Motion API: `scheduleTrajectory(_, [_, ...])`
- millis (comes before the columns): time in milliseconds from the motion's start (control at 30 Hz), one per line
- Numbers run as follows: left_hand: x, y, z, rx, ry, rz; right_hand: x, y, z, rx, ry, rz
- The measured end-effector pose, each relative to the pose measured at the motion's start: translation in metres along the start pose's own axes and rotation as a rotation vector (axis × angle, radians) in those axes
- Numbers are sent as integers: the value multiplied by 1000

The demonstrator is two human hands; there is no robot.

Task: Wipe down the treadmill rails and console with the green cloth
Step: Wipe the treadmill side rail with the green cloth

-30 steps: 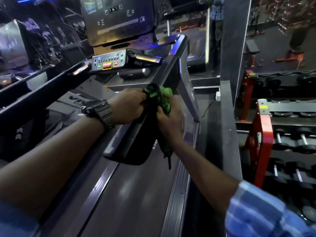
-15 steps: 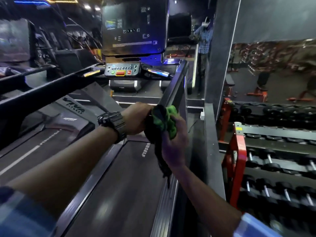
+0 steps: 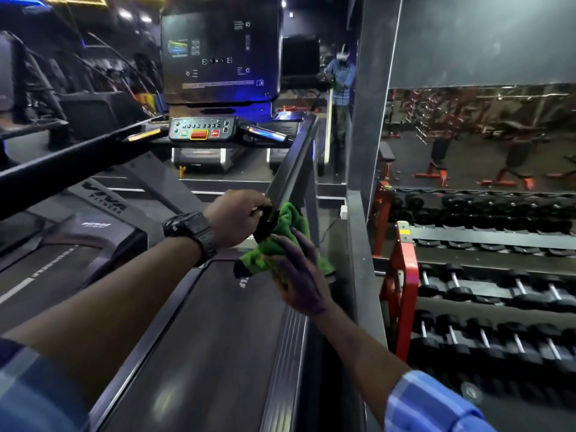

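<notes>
We see the crumpled green microfibre cloth (image 3: 282, 241) bunched at the near end of the dark right-hand treadmill rail (image 3: 291, 160), our left hand (image 3: 233, 221) curled round that rail end just left of it. Our right hand (image 3: 299, 275) grasps the cloth from below, fingers (image 3: 304, 244) bent into its folds. Beyond the fingertips stands the grey button console (image 3: 202, 129); right of them, a red dumbbell rack (image 3: 402, 275) crowds close behind a grey partition ledge (image 3: 358, 244).

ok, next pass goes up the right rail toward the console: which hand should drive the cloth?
Right, probably. The right hand holds most of the green cloth against the right rail; the left hand only pinches its dark edge.
</notes>
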State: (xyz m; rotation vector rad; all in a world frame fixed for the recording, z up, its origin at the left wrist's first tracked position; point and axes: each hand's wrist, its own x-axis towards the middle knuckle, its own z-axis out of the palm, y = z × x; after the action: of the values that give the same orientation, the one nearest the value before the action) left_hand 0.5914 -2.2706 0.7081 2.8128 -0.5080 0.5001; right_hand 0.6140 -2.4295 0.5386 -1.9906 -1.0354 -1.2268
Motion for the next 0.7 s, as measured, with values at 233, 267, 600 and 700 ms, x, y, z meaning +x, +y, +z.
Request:
scheduleTrajectory(233, [34, -7, 6, 63, -41, 0, 29, -22, 15, 575, 411, 813])
scheduleTrajectory(267, [41, -8, 7, 63, -53, 3, 37, -15, 17, 645, 417, 868])
scheduleTrajectory(600, [106, -6, 26, 150, -114, 3, 133, 113, 45, 631, 178, 1317])
scheduleTrajectory(700, [115, -5, 31, 134, -130, -10, 142, 136, 49, 614, 212, 1310])
